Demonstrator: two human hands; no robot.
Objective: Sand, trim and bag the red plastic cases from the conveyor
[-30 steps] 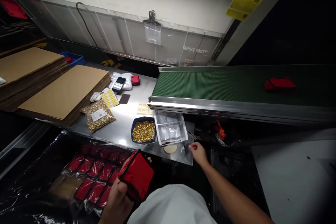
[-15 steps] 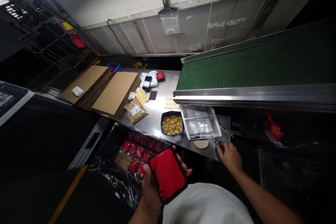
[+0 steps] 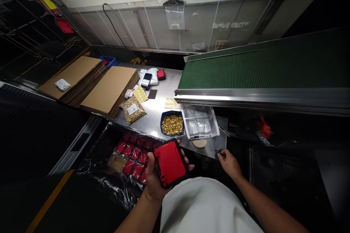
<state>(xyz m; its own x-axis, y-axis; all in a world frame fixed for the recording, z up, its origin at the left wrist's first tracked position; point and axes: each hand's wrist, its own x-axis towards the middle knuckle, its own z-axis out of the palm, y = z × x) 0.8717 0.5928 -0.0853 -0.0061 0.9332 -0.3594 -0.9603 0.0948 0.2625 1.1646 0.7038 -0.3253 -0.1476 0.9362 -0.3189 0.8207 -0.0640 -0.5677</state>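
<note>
In my left hand (image 3: 153, 179) lies a red plastic case (image 3: 171, 163) with a black rim, my thumb along its side and my fingers behind it. My right hand (image 3: 229, 164) reaches to the front right edge of the metal table, its fingers closed around something small and dark that I cannot make out. A round beige pad (image 3: 199, 143) lies just left of that hand. Behind the pad stand a white divided tray (image 3: 187, 131) of clear plastic bags and a dark blue bin (image 3: 162, 126) full of small gold-coloured metal parts.
A green conveyor belt (image 3: 229, 69) slopes over the table's right side. Flat cardboard stacks (image 3: 109, 89) and a bag of gold-coloured parts (image 3: 132, 110) lie left. Below, wrapped red cases (image 3: 135, 153) fill a plastic-lined box. A phone (image 3: 146, 79) lies at the back.
The view has shifted, so the table sits further left in the picture. The red case remains in my left hand, and my right hand stays by the table's right edge.
</note>
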